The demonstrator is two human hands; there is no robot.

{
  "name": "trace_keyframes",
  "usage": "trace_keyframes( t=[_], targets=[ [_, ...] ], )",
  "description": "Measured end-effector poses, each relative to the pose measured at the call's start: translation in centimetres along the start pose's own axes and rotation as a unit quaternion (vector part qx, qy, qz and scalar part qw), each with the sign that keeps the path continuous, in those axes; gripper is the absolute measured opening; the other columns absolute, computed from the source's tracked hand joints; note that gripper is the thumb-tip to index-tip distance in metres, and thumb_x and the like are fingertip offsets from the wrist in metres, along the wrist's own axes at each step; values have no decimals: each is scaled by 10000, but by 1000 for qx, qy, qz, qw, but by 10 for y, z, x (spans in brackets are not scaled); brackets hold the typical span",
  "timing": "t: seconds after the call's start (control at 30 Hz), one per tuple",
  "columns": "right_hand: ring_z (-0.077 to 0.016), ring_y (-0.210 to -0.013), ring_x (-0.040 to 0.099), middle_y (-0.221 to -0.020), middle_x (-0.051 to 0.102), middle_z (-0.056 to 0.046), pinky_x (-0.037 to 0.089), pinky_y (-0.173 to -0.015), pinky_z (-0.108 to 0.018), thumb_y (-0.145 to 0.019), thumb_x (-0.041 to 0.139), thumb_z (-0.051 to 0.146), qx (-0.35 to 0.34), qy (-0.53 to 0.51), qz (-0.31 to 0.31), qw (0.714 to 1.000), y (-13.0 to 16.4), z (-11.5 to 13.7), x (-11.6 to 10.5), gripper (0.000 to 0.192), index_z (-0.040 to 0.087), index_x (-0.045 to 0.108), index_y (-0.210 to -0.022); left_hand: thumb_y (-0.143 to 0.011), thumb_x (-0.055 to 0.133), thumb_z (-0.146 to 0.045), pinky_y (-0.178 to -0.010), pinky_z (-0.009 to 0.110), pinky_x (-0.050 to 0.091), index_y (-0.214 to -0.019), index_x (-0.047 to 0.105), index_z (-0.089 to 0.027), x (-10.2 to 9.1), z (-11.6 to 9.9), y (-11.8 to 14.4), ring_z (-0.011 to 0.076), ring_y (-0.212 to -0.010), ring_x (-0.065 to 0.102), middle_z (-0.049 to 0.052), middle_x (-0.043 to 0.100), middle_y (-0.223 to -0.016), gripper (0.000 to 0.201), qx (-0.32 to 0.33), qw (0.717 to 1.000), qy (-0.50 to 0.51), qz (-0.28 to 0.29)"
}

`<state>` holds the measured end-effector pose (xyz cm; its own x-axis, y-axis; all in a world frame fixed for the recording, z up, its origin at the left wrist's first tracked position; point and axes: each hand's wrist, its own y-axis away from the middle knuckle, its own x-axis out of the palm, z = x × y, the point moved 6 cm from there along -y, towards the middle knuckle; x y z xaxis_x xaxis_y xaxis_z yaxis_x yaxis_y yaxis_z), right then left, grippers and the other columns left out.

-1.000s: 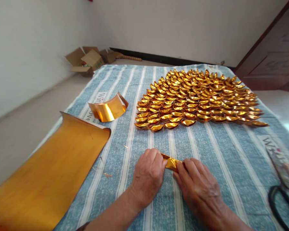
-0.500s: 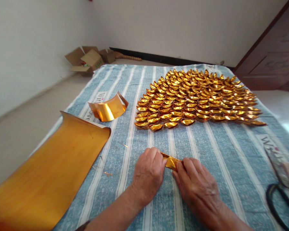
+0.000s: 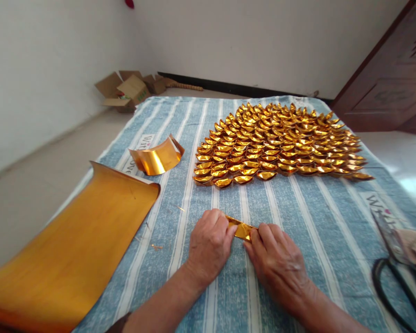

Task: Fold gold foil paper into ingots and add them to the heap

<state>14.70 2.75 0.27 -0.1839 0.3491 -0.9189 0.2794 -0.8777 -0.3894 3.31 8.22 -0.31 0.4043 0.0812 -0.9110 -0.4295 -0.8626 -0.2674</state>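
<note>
My left hand (image 3: 210,245) and my right hand (image 3: 275,263) rest side by side on a blue-and-white striped cloth (image 3: 298,217). Together they pinch a small folded piece of gold foil paper (image 3: 241,228), which shows only between the fingertips. Beyond the hands lies a big patch of folded gold paper ingots (image 3: 277,143), packed in overlapping rows.
A large curled gold sheet (image 3: 72,249) lies at the left edge of the cloth. A smaller curled gold strip (image 3: 156,158) sits behind it. Black-handled scissors (image 3: 398,268) lie at the right. Open cardboard boxes (image 3: 128,88) stand on the floor by the far wall. A dark wooden door (image 3: 388,88) is at the right.
Both hands have shifted slightly left and away from me, still folding the gold piece. The view has tilted a little.
</note>
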Motion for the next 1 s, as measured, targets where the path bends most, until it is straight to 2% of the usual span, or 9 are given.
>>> trace_keyframes(
  t=[0.27, 0.53, 0.6, 0.73, 1.0],
  targets=[
    [-202, -673, 420, -706, 519, -41, 270, -585, -339, -930, 486, 217, -7, 20, -6, 1000, -3, 1, -4, 208, 185, 565, -740, -826, 633, -205, -702, 321, 463, -625, 495, -179, -4, 7, -5, 175, -765, 516, 18, 534, -758, 246, -44, 997, 58, 11],
    [-210, -709, 437, -738, 537, -46, 287, -592, -338, -898, 562, 218, -12, 50, 11, 999, 0, 3, 3, 133, 176, 588, -774, -786, 693, -260, -667, 287, 422, -580, 514, -171, -6, 14, -7, 161, -738, 528, 4, 536, -738, 287, -88, 994, 45, 41],
    [-217, -710, 438, -730, 542, -47, 287, -586, -340, -890, 573, 212, -15, 50, 4, 999, 1, 3, 3, 129, 178, 595, -768, -781, 694, -281, -647, 266, 404, -574, 531, -166, -6, 16, -10, 152, -732, 537, 1, 537, -732, 288, -99, 991, 46, 75],
    [-223, -695, 432, -700, 546, -43, 281, -574, -342, -869, 597, 201, -23, 58, -7, 998, 1, 4, 3, 124, 179, 604, -747, -800, 645, -352, -573, 241, 346, -593, 607, -161, -3, 20, -21, 131, -668, 535, -1, 556, -726, 284, -79, 976, 25, 202],
    [-207, -707, 443, -729, 556, -51, 273, -568, -329, -901, 569, 209, -36, 59, 0, 998, 1, 3, 4, 145, 163, 607, -769, -680, 709, -435, -508, 260, 245, -561, 666, -163, -5, 23, -48, 133, -566, 469, 0, 563, -603, 300, -28, 960, -5, 279]
  ],
)
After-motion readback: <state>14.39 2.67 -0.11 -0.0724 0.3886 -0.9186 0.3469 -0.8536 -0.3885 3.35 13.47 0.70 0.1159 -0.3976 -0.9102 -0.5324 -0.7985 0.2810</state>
